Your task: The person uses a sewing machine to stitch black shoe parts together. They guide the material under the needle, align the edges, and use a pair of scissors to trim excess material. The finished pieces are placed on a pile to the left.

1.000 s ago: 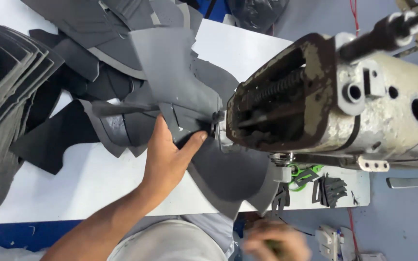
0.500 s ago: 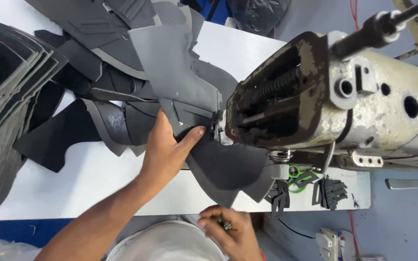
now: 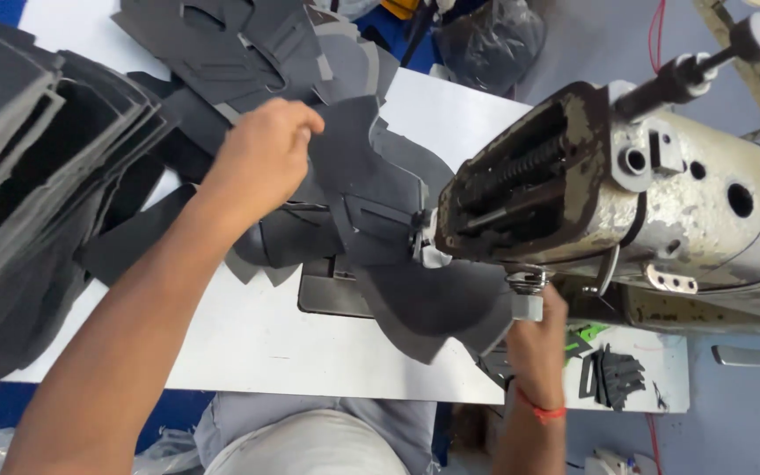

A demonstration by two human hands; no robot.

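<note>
We see the left hand clenched on the edge of a dark grey fabric piece, which lies on the white worktop and runs under the sewing machine. The right hand reaches beneath the machine head; we cannot tell its grip.

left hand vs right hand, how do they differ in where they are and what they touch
The left hand lies knuckles up on the grey cut pieces over the white table, fingers curled on an edge; the right hand reaches up under the sewing machine head, partly hidden by it. The left wrist is bare; the right wears an orange band. Both are bare hands close to the grey material.
</note>
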